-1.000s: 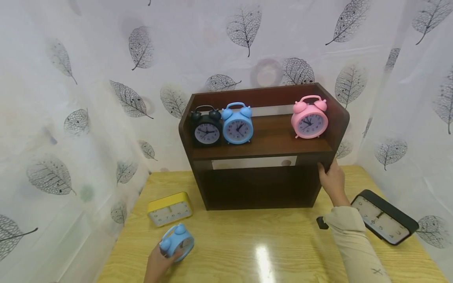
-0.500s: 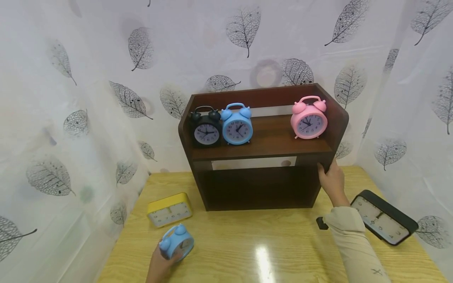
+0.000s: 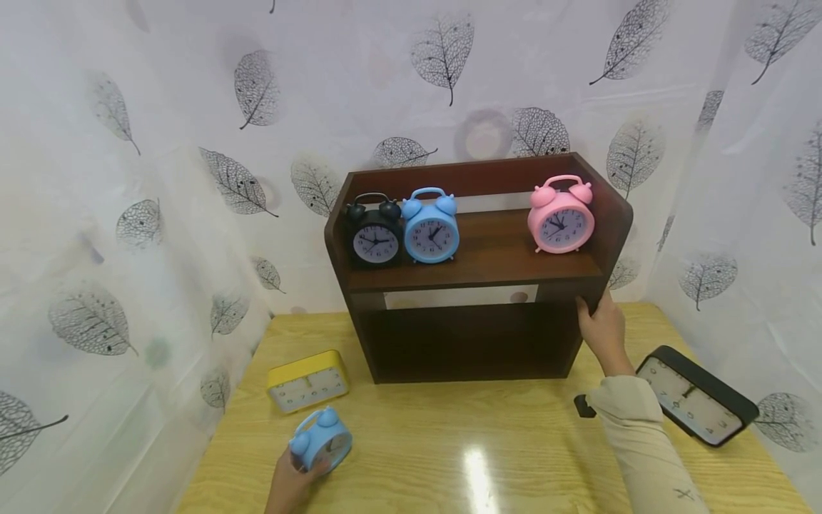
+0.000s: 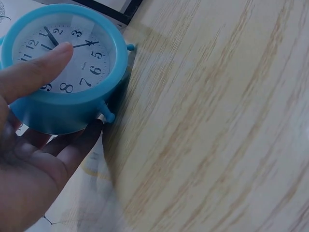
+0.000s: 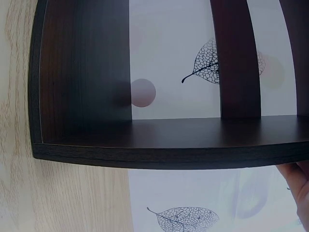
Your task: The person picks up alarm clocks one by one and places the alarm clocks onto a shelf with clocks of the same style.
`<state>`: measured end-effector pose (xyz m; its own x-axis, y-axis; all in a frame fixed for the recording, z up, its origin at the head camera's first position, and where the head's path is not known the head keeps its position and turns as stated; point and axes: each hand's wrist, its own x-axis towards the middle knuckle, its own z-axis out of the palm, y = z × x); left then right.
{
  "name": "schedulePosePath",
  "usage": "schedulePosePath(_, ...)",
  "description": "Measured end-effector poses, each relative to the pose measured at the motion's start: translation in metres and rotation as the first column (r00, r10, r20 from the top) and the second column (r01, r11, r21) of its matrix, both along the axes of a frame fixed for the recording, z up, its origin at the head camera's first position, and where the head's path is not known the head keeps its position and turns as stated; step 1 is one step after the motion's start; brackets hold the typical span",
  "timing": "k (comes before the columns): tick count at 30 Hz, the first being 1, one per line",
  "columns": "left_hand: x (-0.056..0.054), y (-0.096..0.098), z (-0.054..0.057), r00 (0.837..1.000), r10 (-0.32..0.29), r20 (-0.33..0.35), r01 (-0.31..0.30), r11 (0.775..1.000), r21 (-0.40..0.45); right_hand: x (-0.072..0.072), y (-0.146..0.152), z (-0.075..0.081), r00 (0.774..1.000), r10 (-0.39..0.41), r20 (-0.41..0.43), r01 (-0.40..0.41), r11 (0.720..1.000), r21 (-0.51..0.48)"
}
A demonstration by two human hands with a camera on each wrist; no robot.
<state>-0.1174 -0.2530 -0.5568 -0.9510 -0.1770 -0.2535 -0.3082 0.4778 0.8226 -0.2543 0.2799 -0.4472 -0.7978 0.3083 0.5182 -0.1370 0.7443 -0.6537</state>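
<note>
My left hand (image 3: 292, 477) holds a light blue twin-bell alarm clock (image 3: 324, 442) at the front left of the table. In the left wrist view, the thumb lies across the face of this clock (image 4: 72, 34) and the other fingers are behind its body. My right hand (image 3: 604, 332) grips the right side panel of a dark brown two-tier shelf (image 3: 475, 343), thumb on the inner side. On its upper tier stand a black alarm clock (image 3: 375, 239) and another blue alarm clock (image 3: 431, 232) at the left, and a pink alarm clock (image 3: 561, 221) at the right.
A yellow rectangular clock (image 3: 308, 380) lies behind the held clock. To the right, a black rectangular clock (image 3: 696, 394) sits beside my sleeve (image 3: 642, 435). A small black object (image 3: 584, 405) is on the wooden table (image 3: 411, 442). A leaf-patterned curtain (image 3: 359, 64) encloses the back and sides.
</note>
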Motion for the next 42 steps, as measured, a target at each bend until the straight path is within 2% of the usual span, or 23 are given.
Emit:
schedulePosePath(5,-0.0003,-0.0001,-0.0017,1.000,0.005,-0.005,-0.005,1.000,0.009,0.0000,-0.0001,0.0002,1.000,-0.005,0.012,0.005,1.000,-0.003)
schedulePosePath(12,0.0002,0.0015,-0.0052,0.996,0.013,-0.089,-0.013,1.000,0.000,0.0000,-0.0005,0.0005,1.000,-0.008,0.024,0.008,1.000,-0.003)
schedulePosePath(19,-0.0015,0.0030,-0.0013,1.000,0.018,-0.025,-0.018,1.000,0.010,0.0007,-0.0006,-0.0008,1.000,-0.006,0.011,0.006,1.000,-0.011)
schedulePosePath(26,-0.0011,0.0020,-0.0050,0.998,0.028,-0.051,-0.028,1.000,-0.004,0.0007,-0.0002,-0.0013,1.000,-0.010,0.010,0.010,1.000,-0.016)
schedulePosePath(36,-0.0046,-0.0013,-0.0054,1.000,0.008,-0.006,-0.008,1.000,0.006,0.0021,-0.0009,0.0004,1.000,-0.012,-0.001,0.012,1.000,-0.006)
schedulePosePath(42,-0.0050,0.0012,-0.0055,1.000,0.026,-0.007,-0.026,1.000,0.015,0.0017,-0.0010,-0.0001,1.000,0.008,-0.025,-0.008,1.000,-0.002)
